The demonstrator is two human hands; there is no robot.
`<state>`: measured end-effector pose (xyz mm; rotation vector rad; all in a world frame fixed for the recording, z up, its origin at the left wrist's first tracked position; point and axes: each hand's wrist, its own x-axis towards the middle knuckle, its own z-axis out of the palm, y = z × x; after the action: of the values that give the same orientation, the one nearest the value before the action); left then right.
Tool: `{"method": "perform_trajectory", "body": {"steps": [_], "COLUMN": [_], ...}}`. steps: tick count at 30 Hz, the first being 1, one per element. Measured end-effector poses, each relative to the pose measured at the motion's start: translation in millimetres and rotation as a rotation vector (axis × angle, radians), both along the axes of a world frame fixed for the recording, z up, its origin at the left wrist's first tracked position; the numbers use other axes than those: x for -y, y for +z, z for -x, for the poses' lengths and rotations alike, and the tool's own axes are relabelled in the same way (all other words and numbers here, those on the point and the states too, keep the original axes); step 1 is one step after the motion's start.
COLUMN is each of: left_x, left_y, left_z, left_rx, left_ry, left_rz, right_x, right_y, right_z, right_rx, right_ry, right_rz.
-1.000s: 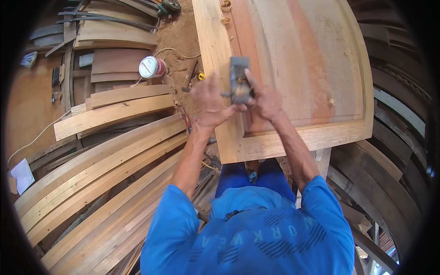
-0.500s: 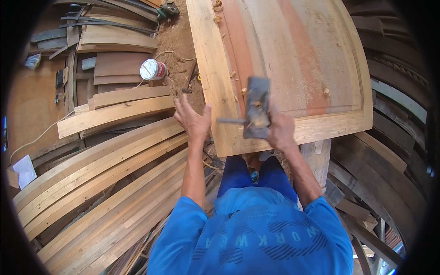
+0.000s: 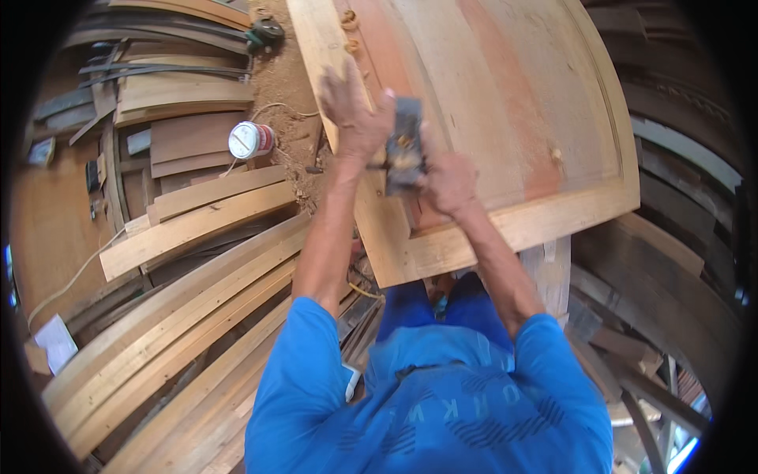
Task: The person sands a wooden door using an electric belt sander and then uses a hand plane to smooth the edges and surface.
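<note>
A dark, block-shaped hand plane (image 3: 404, 146) is over the left part of a panelled wooden door (image 3: 505, 118), near the groove beside its pale frame. My right hand (image 3: 452, 183) is closed on the plane's right side, and a cross handle sticks out on the left. Close to that left side is my left hand (image 3: 357, 118), its fingers spread upward over the door's left edge and its thumb near the plane's far corner. Motion smears both hands, so I cannot tell whether the left one touches the plane. The plane's sole is hidden from view.
Curled shavings (image 3: 349, 22) lie on the door. To the left, a white-lidded bucket (image 3: 245, 141) and a green power tool (image 3: 264, 33) stand by sawdust. Long boards (image 3: 181, 308) are stacked at the lower left, dark timber (image 3: 671, 182) at the right.
The plane and my right hand have moved away from me and leftward. My left hand has gone forward and right, from beside the door to the plane's left side. The view has shifted slightly.
</note>
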<state>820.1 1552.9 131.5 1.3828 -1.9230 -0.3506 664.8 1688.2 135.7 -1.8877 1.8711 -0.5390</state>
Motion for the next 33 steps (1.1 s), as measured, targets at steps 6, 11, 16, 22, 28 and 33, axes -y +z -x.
{"method": "perform_trajectory", "body": {"steps": [6, 11, 16, 22, 28, 33], "left_x": [-116, -169, -127, -142, -180, -118], "left_y": [12, 7, -21, 12, -28, -36], "left_z": [-22, -32, -8, 25, 9, 119], "left_rx": [0.567, 0.830, 0.791, 0.243, 0.358, 0.231], "left_ry": [-0.320, -0.578, -0.441, -0.594, -0.819, -0.924], "left_rz": [-0.552, -0.703, -0.463, -0.393, -0.264, -0.135], "right_x": [-88, -166, -195, -203, -214, -157], "right_y": [0, -7, -29, -22, -38, -19], "right_z": [102, 119, 93, -45, -93, -6], "right_rx": [0.031, 0.002, -0.173, 0.062, 0.246, 0.035], "right_ry": [-0.592, -0.924, -0.859, -0.457, -0.386, -0.562], "right_rz": [-0.049, -0.135, -0.249, -0.203, -0.206, -0.105]}}
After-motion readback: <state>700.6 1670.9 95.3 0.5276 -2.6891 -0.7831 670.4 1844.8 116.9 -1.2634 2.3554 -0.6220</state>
